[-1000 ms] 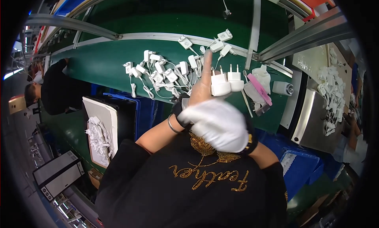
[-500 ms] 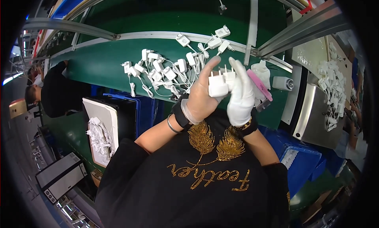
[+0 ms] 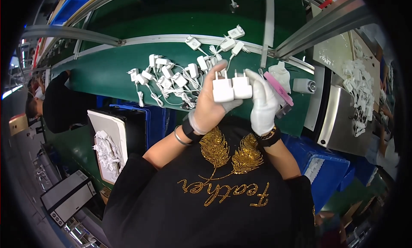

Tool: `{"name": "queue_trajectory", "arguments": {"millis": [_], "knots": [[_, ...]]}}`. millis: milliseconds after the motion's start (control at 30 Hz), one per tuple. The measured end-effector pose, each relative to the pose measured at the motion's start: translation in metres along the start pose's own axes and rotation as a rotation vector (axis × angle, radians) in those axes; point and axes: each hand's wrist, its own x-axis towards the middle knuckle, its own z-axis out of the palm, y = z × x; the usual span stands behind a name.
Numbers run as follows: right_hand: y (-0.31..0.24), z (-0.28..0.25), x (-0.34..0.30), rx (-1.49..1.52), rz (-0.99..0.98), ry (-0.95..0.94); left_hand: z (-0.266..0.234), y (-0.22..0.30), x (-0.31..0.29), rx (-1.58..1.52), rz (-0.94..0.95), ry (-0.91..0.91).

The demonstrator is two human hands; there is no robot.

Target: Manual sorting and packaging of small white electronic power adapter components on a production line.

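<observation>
Two white plug-in power adapters stand side by side between my hands, prongs pointing away from me. My left hand (image 3: pixel 209 104), in a thin see-through glove, is closed on the left adapter (image 3: pixel 223 92), its thumb along the side and fingers underneath. My right hand (image 3: pixel 264 108), in a white glove, is held against the side of the right adapter (image 3: pixel 242 88), fingers bent around its edge; part of that grip is hidden. Beyond them, a pile of white adapters with bundled cords (image 3: pixel 179 80) lies on the green bench (image 3: pixel 103 72).
A pink strip-shaped object (image 3: pixel 278 88), a white cloth (image 3: pixel 281 72) and a white canister (image 3: pixel 304 86) are right of my hands. A tray (image 3: pixel 124 136) of white cords stands at left. Metal frame bars (image 3: pixel 268 29) cross the bench. Another person (image 3: pixel 64 102) is at far left.
Both adapters have turned so their broad faces and prongs line up evenly. My right fingers have shifted down and outward along the right adapter. The whole view has moved slightly.
</observation>
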Motion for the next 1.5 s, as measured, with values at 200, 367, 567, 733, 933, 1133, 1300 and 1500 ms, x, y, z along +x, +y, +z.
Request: {"name": "queue_trajectory", "arguments": {"millis": [200, 367, 567, 733, 933, 1133, 1300, 1500], "knots": [[0.064, -0.069, 0.0, -0.268, 0.2, 0.111, -0.011, -0.003, -0.003, 0.015, 0.003, -0.024], [0.098, -0.093, -0.008, -1.338, 0.029, -0.069, -0.017, -0.01, -0.004, 0.052, -0.017, -0.06], [0.135, -0.091, 0.008, -1.604, -0.001, -0.102, -0.015, -0.017, -0.004, 0.127, -0.037, -0.113], [0.148, -0.093, 0.017, -1.639, 0.087, -0.144, -0.012, -0.008, -0.004, 0.136, -0.011, -0.156], [0.1, -0.09, 0.011, -1.11, 0.126, -0.061, -0.031, 0.014, 0.004, 0.132, -0.02, -0.375], [-0.017, -0.064, 0.009, -0.552, -0.041, -0.159, -0.039, 0.019, 0.006, -0.026, -0.198, -0.586], [-0.062, -0.038, 0.011, -0.888, -0.637, -0.547, -0.031, 0.006, -0.003, -0.376, -0.564, -0.667], [-0.059, -0.035, -0.003, -0.865, -0.52, -0.658, -0.027, -0.013, -0.024, -0.263, -0.375, -0.63]]}}
